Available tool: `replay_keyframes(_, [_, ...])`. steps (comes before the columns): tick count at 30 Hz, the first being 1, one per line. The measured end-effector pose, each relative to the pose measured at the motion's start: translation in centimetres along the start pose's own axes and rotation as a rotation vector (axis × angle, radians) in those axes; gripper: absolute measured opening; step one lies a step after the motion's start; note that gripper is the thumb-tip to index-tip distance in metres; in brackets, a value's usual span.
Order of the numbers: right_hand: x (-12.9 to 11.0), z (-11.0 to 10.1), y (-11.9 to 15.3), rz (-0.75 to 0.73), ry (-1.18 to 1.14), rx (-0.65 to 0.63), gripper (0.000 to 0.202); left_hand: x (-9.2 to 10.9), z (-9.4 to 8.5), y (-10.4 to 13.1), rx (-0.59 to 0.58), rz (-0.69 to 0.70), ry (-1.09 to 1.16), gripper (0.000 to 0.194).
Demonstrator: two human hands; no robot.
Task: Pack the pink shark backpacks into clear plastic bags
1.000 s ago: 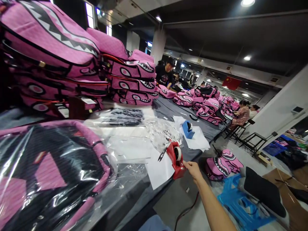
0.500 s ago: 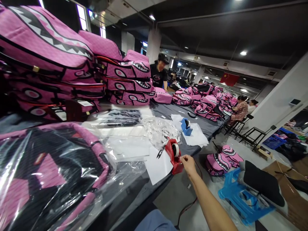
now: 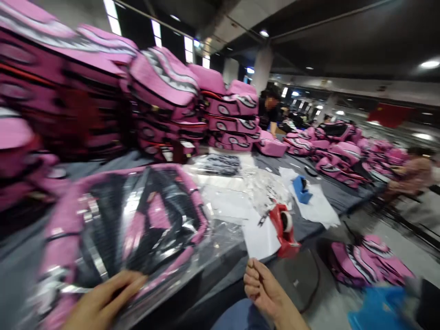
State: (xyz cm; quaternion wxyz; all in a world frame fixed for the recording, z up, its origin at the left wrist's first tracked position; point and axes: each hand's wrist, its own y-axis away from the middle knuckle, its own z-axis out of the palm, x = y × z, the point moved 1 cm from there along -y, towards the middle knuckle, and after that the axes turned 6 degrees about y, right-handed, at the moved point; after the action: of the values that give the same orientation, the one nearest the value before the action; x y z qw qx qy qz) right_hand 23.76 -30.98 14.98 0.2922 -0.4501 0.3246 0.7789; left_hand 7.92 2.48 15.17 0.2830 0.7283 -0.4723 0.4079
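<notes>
A pink and black backpack [image 3: 120,233] lies in a clear plastic bag [image 3: 216,243] on the table in front of me. My left hand [image 3: 106,298] is at the near edge of the bag, thumb and forefinger brought together on the plastic. To the right, my right hand [image 3: 263,288] is raised in front of the table edge, its fingers closed in a pinch. Whatever sits between those fingertips is too small to make out. Just beyond it stands a red tape dispenser [image 3: 284,233] with a white roll, beside a sheet of white paper [image 3: 259,238].
Stacked pink backpacks [image 3: 165,87] line the back left. A blue tape dispenser [image 3: 302,189] stands on papers farther right, near crumpled clear plastic [image 3: 264,185]. More backpacks [image 3: 371,261] and a blue stool [image 3: 378,307] are on the floor at right. Other people are farther off.
My right hand has left the red tape dispenser and moved toward me, beside the bagged backpack. My left hand has come into view on the bag. The view has swung left.
</notes>
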Motion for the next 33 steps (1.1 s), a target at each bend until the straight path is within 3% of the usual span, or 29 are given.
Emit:
replay_keyframes(3, [-3.6,6.2,-2.2,-0.005,0.23,-0.435,0.05,1.2,-0.5,0.9,0.009,-0.047,0.08,0.072])
replay_keyframes(7, [-9.4,14.3,-7.1,-0.273,1.01,-0.983,0.03,2.9,-0.2,0.9,0.062,-0.054,0.092,0.056])
replay_keyframes(9, [-10.2,17.7,-9.8,-0.421,1.318,-1.177,0.018,3.2,0.0,1.0,0.073,-0.053,0.087,0.05])
replay_keyframes(11, [-9.4,20.0,-12.3,-0.51,1.559,-1.278,0.016,3.3,0.1,1.1,0.083,-0.052,0.08,0.047])
replay_keyframes(14, [-7.2,21.3,-15.4,-0.477,1.815,-1.234,0.023,3.1,0.1,1.2,0.097,-0.055,0.082,0.042])
replay_keyframes(18, [-6.5,19.8,-16.9,-0.407,1.871,-0.842,0.046,3.1,0.0,1.3,0.087,-0.062,0.093,0.043])
replay_keyframes(21, [-6.8,17.5,-15.4,-0.545,1.767,-0.494,0.03,3.1,0.0,1.3,0.088,-0.06,0.097,0.043])
replay_keyframes(23, [-6.1,16.2,-13.5,-0.715,1.694,-0.365,0.017,3.1,0.1,1.2,0.088,-0.045,0.092,0.043])
replay_keyframes(27, [-3.2,15.5,-10.5,-0.95,1.65,-0.562,0.025,2.7,0.3,1.0,0.074,-0.025,0.056,0.042])
replay_keyframes(30, [-2.2,15.9,-10.5,-0.883,1.743,-0.659,0.033,1.8,-0.1,1.7,0.064,0.092,-0.04,0.043])
replay_keyframes(33, [-2.6,16.1,-11.0,-0.847,1.762,-0.704,0.035,-0.1,-1.4,3.8,0.184,0.289,-0.321,0.035])
